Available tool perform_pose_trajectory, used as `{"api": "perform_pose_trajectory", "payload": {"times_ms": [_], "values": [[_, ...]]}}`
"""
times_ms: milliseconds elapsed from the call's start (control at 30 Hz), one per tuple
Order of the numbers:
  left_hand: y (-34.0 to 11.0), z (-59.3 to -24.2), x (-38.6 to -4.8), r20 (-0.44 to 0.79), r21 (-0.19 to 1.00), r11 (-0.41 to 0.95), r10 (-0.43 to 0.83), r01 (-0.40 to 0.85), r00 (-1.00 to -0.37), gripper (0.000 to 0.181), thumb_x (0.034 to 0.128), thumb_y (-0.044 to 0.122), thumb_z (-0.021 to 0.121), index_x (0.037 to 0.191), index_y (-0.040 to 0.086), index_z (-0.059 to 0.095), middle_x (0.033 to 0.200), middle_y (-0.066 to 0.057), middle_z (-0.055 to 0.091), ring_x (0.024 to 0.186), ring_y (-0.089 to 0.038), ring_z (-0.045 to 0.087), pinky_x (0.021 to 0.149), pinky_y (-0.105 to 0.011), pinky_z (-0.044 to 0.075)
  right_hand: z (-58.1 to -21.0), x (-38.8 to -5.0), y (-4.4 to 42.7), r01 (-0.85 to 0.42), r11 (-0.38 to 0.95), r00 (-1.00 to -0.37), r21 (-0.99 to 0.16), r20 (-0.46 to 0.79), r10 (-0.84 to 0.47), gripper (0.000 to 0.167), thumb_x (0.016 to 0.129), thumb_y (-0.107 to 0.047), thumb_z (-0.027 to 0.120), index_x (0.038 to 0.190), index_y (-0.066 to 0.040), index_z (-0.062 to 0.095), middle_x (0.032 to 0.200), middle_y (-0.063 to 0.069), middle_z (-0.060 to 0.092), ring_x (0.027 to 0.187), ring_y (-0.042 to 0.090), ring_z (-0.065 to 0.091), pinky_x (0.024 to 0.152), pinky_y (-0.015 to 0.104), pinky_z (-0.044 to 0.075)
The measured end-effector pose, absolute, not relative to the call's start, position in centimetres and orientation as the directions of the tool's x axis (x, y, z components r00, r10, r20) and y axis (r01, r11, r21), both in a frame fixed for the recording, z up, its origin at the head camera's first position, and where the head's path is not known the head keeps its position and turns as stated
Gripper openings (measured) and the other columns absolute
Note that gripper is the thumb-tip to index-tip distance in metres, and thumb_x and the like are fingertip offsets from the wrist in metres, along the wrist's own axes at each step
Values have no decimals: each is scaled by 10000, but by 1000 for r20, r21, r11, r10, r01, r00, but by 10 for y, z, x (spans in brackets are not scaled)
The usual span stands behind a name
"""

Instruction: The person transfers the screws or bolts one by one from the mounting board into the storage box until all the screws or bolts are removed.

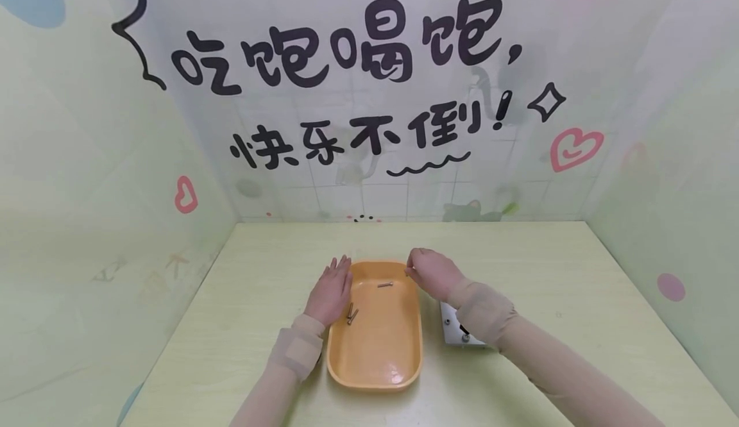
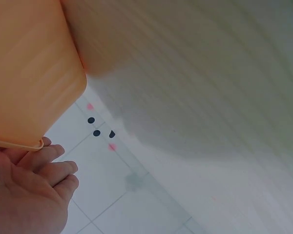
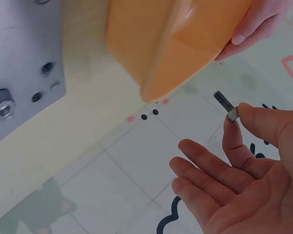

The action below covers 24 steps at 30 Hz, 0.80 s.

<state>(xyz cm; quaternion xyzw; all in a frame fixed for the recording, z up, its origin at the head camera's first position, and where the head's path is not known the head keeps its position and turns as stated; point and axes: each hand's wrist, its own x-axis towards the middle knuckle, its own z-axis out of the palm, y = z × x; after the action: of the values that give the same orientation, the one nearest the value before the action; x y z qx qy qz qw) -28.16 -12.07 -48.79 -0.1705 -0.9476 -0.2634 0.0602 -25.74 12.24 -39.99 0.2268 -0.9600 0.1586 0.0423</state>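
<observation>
Head view: the printed wall (image 1: 369,190) meets the far edge of a wood-grained tabletop (image 1: 566,286), which extends on both sides of a smooth orange tray (image 1: 375,350), round-cornered, long axis near-to-far. A metal block (image 3: 24,53) with threaded holes sits to its right, a gap between. Left hand (image 1: 330,292): grips the left rim. Right hand (image 1: 434,270): thumb and forefinger pinch a bolt (image 3: 223,101) by the tray's far-right corner, threaded shank directed away from the fingertips; other fingers extended. Three loose bolts (image 1: 385,284) lie inside.
</observation>
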Motion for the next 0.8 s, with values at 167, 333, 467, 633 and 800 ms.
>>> {"api": "perform_pose_trajectory", "payload": {"times_ms": [167,333,467,633,800], "values": [[-121,-489,-282,203,470,806,297,359,-933,467,1078,201,363,1449,-78,411,1529,-228,395,1443,-421,320,1217,-527,255,-397,-258,101,-466,830,-884,-307,129,-449,101,958,-114,638,924,-27,600,868,81,653,781,209,628,686,354,566],[-121,-488,-283,208,463,810,294,358,-933,464,1078,203,366,1449,-70,417,1526,-224,400,1438,-419,331,1217,-523,257,-396,-258,80,-471,823,-879,-318,93,-468,108,967,-127,633,911,-41,600,839,63,645,737,184,614,659,327,561],[-121,-488,-283,211,461,811,292,359,-933,466,1077,211,367,1449,-65,423,1524,-221,406,1434,-419,339,1215,-524,261,-398,-258,67,-473,831,-877,-293,67,-476,120,972,-149,630,913,-47,606,825,48,648,724,174,622,668,306,571],[-122,-488,-284,213,459,812,293,360,-932,468,1076,213,368,1450,-63,423,1524,-220,407,1434,-417,340,1216,-522,261,-401,-255,54,-490,849,-871,-197,86,-483,151,967,-170,641,936,-23,633,849,79,684,772,214,687,697,316,597],[-122,-490,-283,217,461,809,295,364,-931,463,1075,207,376,1449,-61,425,1521,-221,411,1432,-419,344,1213,-523,265,-404,-252,44,-463,877,-886,-132,50,-460,239,976,-220,630,1023,14,651,883,106,715,798,226,720,682,307,609]]}}
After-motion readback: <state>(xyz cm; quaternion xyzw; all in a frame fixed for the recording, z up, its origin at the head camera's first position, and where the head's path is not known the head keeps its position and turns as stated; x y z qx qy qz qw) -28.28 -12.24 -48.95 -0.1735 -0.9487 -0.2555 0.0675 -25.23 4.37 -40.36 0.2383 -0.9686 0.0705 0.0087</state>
